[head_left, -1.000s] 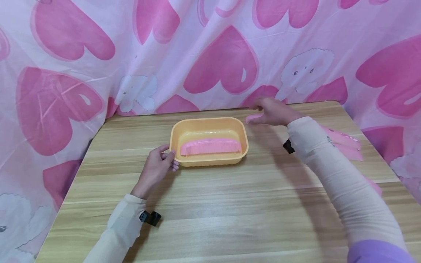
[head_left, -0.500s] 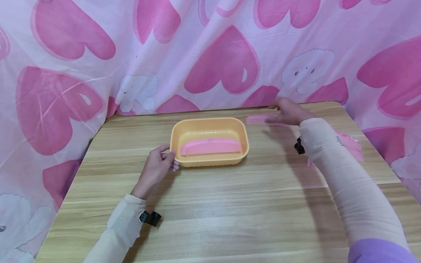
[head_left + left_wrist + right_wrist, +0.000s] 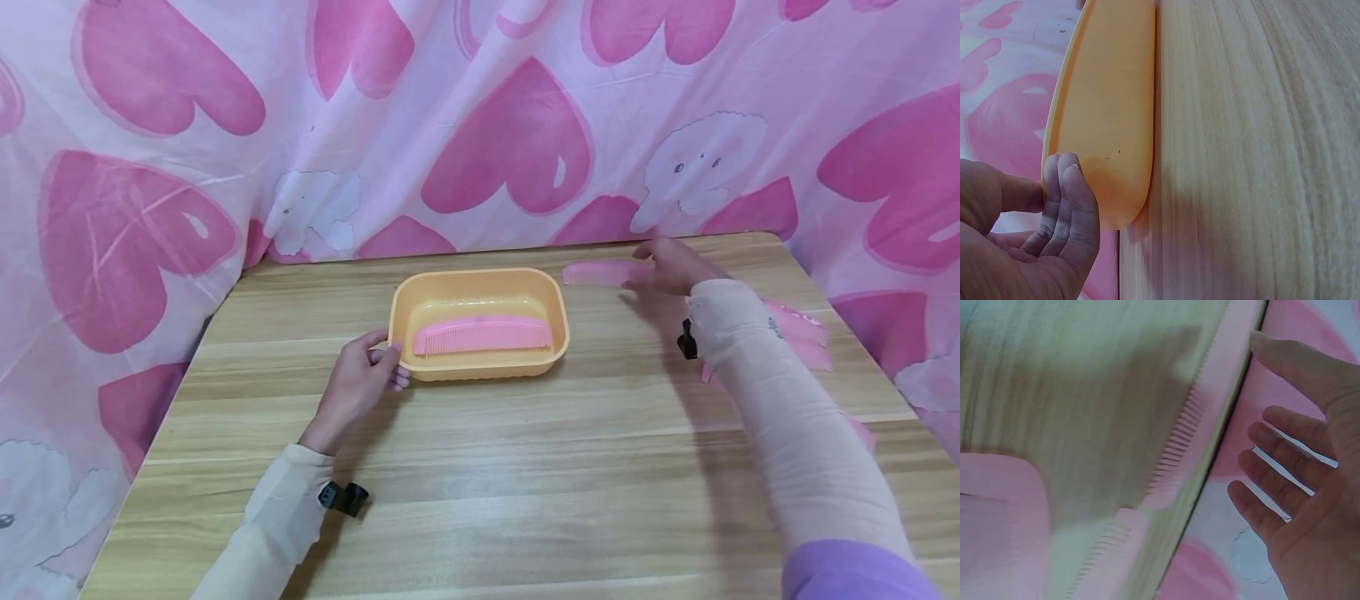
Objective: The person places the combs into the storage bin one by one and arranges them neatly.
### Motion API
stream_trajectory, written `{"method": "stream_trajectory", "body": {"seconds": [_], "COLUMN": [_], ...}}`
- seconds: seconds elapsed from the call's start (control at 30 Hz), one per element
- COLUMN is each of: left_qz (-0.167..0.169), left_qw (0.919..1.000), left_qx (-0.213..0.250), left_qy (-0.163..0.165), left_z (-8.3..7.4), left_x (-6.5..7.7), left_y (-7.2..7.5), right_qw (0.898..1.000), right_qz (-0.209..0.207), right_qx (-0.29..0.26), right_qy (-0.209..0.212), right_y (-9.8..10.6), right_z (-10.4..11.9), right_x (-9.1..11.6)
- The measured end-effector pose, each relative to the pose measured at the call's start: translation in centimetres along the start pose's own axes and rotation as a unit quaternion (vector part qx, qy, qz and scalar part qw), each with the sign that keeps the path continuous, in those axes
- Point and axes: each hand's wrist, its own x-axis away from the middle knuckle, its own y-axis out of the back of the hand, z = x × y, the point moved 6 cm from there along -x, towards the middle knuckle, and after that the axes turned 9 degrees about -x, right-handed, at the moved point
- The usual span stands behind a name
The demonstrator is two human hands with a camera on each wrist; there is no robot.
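A yellow plastic basin [image 3: 480, 369] stands on the table with a pink comb [image 3: 480, 334] lying inside. My left hand [image 3: 356, 383] pinches the basin's left rim; in the left wrist view its fingers [image 3: 1072, 187] press the outer wall, the thumb opposite. At the back edge, my right hand [image 3: 678, 267] is over another pink comb [image 3: 600, 272], covering its right end. The right wrist view shows this hand [image 3: 1310, 469] with fingers spread and nothing in them, beside a comb [image 3: 1188, 431] along the table edge and a second comb [image 3: 1110, 553].
Several pink comb-like pieces [image 3: 806, 337] lie on the right of the wooden table [image 3: 465, 483], partly hidden by the right sleeve. A broad pink piece [image 3: 1000, 525] shows at left in the right wrist view. A pink heart-print curtain [image 3: 502, 142] hangs behind the table.
My right hand has moved right, uncovering more of the comb at the back edge, which stays in place. The left hand and basin have not moved.
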Motion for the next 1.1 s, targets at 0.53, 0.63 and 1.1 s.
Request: {"method": "stream_trajectory", "body": {"seconds": [0.53,0.63,1.1], "left_qz": [-0.004,-0.002,-0.002], "left_qw": [0.9998,0.9999,0.9998], "left_qx": [-0.016,-0.012,-0.018], "left_qy": [-0.005,-0.003,-0.009], "left_z": [0.0,0.0,0.1], "left_x": [0.0,0.0,-0.2], "left_y": [0.1,0.1,0.1], "right_qw": [0.999,0.999,1.000], "right_qz": [0.010,0.009,0.028], "right_qx": [-0.014,-0.007,-0.001], "right_qy": [-0.039,-0.030,0.004], "right_y": [-1.3,-1.4,-2.0], "right_z": [-2.8,-2.8,-2.3], "right_x": [-0.5,-0.5,-0.1]}}
